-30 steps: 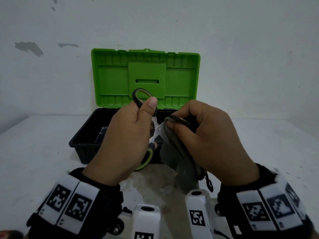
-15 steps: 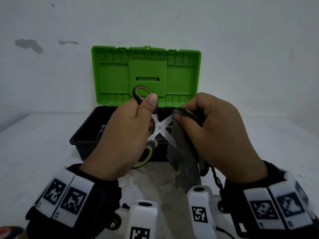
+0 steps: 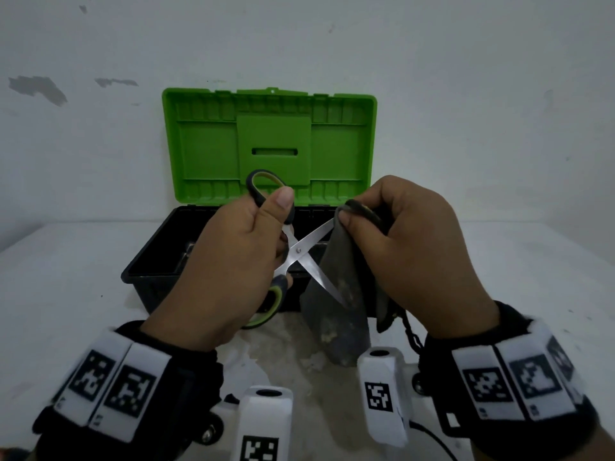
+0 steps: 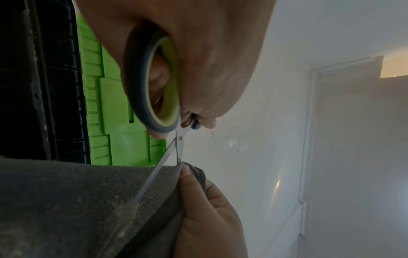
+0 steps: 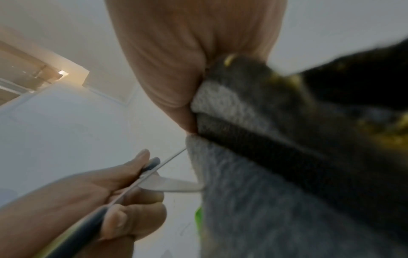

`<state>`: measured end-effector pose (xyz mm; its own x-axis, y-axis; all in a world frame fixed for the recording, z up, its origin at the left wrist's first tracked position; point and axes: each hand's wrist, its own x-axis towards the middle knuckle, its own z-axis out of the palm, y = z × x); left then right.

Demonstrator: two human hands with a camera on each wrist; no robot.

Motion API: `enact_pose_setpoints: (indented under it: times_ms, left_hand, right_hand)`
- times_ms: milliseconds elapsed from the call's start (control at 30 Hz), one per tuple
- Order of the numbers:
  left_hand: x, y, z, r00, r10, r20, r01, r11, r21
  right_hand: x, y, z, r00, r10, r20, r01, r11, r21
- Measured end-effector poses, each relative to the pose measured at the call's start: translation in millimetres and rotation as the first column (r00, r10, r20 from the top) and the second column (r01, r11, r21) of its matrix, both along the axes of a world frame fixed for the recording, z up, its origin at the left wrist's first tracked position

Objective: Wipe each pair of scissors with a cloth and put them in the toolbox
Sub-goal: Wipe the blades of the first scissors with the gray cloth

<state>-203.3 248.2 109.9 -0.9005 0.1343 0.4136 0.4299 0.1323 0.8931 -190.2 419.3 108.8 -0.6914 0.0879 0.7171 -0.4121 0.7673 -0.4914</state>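
With our left hand [image 3: 229, 261] gripping the spread scissors [image 3: 299, 251], our right hand [image 3: 409, 251] should pinch the cloth [image 3: 339, 294] from pivot to tip.

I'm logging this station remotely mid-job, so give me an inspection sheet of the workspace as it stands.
Surface: white table, worn patch near the front edge.
Job's things: scissors blades open; grey cloth pinched over the upper blade tip; toolbox lid up, contents unclear.
Clutter: nothing seen.
Grippers: left hand grips the scissor handles; right hand pinches the cloth.
Cables: dark lead below the right wrist.
Surroundings: white wall, chipped paint upper left.
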Motion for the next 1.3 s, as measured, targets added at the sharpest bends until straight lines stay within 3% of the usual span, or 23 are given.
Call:
enact_pose_setpoints:
  times_ms: [267,400,867,1000,1133,1300]
  left_hand:
    - [2.5,-1.0,2.8,1.000,-0.015,-0.004,0.015,1.000,0.005]
    - [0.3,-2.9,3.5,1.000,0.000,0.004,0.000,1.000,0.007]
    - [2.5,0.8,3.3,0.999,0.004,0.049,-0.006,0.999,0.035]
    - [-1.3,-1.1,0.8,0.994,0.007,0.110,-0.013,0.999,0.047]
    - [-5.6,-6.1,0.3,0.983,0.030,0.181,-0.045,0.996,0.079]
    - [-9.8,-9.3,-1.8,0.982,0.056,0.179,-0.071,0.994,0.077]
  right_hand:
    - [-1.3,5.0,1.0,0.999,-0.013,-0.053,0.013,1.000,-0.010]
    - [1.9,-1.7,1.3,0.998,0.049,-0.036,-0.048,0.999,0.024]
    - [-10.1,15.5,-5.0,0.997,-0.048,-0.056,0.046,0.998,-0.043]
    - [-11.9,33.0,-1.8,0.994,-0.098,-0.042,0.089,0.982,-0.165]
    - [-8.0,38.1,4.5,0.999,-0.025,-0.038,0.009,0.932,-0.362]
    - [-7.7,33.5,4.4,0.999,0.043,-0.015,-0.045,0.928,-0.370]
